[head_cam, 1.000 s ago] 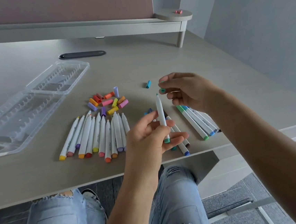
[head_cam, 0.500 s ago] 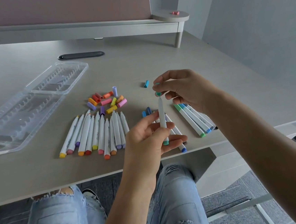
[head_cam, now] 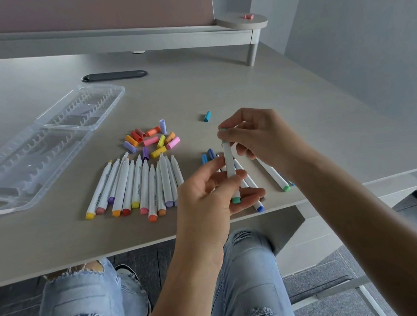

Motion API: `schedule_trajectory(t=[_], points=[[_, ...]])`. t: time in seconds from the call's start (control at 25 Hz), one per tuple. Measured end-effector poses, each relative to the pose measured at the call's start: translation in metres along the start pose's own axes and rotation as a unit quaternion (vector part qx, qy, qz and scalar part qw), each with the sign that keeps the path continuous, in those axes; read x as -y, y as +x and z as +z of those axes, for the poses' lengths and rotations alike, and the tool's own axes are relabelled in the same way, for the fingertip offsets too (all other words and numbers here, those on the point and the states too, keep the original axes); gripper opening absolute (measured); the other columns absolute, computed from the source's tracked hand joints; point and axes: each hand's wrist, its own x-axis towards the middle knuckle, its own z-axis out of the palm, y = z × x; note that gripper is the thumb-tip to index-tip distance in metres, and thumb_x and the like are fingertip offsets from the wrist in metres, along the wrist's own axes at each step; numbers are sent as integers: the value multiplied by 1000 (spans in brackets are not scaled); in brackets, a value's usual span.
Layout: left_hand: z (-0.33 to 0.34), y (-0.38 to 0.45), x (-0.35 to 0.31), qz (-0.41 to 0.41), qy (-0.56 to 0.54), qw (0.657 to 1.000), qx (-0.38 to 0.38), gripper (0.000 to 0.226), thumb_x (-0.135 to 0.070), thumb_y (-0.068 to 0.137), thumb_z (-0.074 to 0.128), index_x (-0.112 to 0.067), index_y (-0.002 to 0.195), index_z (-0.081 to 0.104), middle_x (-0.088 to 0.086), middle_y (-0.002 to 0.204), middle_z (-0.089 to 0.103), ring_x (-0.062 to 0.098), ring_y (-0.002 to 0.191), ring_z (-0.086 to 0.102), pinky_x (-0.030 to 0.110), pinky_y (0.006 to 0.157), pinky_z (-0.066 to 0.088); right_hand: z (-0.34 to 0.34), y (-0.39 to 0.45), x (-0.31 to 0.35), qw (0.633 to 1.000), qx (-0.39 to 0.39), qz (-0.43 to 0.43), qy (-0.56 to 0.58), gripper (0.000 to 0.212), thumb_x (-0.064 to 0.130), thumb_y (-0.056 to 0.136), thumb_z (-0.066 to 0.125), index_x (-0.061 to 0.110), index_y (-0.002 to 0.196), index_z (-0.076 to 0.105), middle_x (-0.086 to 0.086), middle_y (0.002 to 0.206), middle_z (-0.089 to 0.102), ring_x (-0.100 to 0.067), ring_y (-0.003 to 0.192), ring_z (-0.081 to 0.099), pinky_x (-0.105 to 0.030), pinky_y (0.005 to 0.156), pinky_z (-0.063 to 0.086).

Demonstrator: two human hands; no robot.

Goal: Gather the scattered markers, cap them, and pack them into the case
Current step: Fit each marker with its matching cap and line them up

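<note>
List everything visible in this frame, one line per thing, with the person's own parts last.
Green marker: one, white barrel, held upright over desk edge.
Green cap: one, at that marker's tip.
Uncapped markers: about twelve, white, row at centre.
Capped markers: several, behind the hands.
Loose caps: about a dozen, mixed colours, beyond the row.
Blue cap: one, apart.
Case: one, clear, open, left.
Desk: grey.
Left hand: holds marker.
Right hand: pinches green cap.

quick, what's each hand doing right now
Left hand: holds the green-ended marker upright.
Right hand: pinches the green cap at the marker's top end.
</note>
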Motion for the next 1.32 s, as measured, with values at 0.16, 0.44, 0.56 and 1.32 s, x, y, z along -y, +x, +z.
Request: schedule_trajectory(t=[0.16,0.44,0.56,1.32], points=[[3,-2,2,-22,-22,999,5,26,7,94,59,-9,108,73,20,97,74,41,72,75,44,71,64,-4,-13,-8,999,-13,-7,46,9,20,91,77,14,98,75,6,65,67,-11,56,53,-24,56,43],[9,-11,7,-24,-30,999,-3,28,5,95,58,-15,108,73,19,93,76,38,68,74,34,61,61,-10,-29,-7,1000,-4,-2,23,11,26,94,74,19,103,74,6,73,72,-8,61,53,-22,59,46],[10,-14,6,-24,-26,999,-2,25,2,94,60,-9,115,69,22,93,75,41,72,74,35,63,62,-12,-28,-9,1000,-4,11,24,10,24,95,73,19,103,74,8,72,68,-6,57,51,-18,55,45],[-28,-31,5,18,-1,997,-77,25,-15,103,49,0,95,67,21,76,64,45,66,72,34,53,59,8,-7,-11,911,-36,-60,-407,10,34,93,66,28,97,73,8,87,69,-20,83,63,-29,55,41]])
